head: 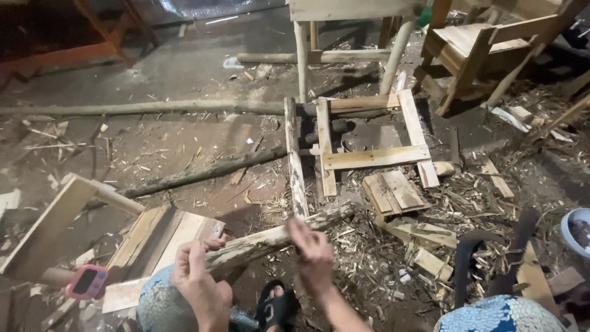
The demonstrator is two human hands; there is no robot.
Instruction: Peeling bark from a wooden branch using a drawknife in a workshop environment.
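My left hand [200,280] is curled around the near end of a rough, pale wooden stick [276,237]. The stick slants up to the right over the littered floor. My right hand [312,251] is blurred just above the middle of the stick; whether it holds anything is unclear. A narrow upright slat [295,160] runs away from the stick toward a flat wooden frame [372,157] lying on the ground. My knees in blue patterned cloth [161,307] sit at the bottom edge.
Wood chips and offcuts [424,237] cover the floor on the right. A slatted board piece [393,192] lies near the frame. Long poles [153,108] cross the left. A pink device [86,281], a boxy plank piece [153,237], a saw [491,258] and a chair [473,49] surround me.
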